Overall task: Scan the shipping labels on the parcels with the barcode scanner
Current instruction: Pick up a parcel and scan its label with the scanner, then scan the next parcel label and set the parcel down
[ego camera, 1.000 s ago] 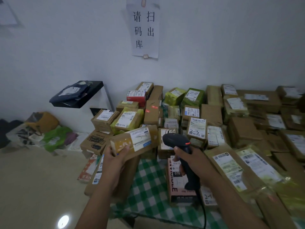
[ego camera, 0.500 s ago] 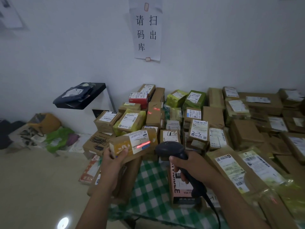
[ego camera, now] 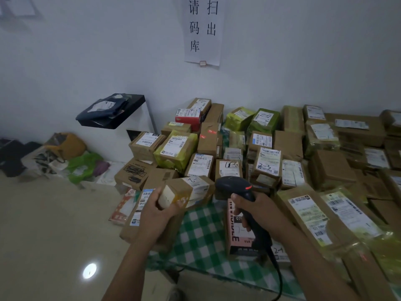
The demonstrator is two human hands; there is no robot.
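Between the hands and just above them, a box (ego camera: 186, 191) is being gripped by the left hand (ego camera: 156, 210) — a scanner (ego camera: 243, 196) is being clasped by the right hand (ego camera: 259, 210), parcels (ego camera: 269, 161) piled beyond.

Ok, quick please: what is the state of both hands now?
Left hand: holds the small brown parcel.
Right hand: grips the barcode scanner.

A green-checked tablecloth (ego camera: 201, 233) (mostly buried) carries labelled cardboard parcels (ego camera: 288, 144).
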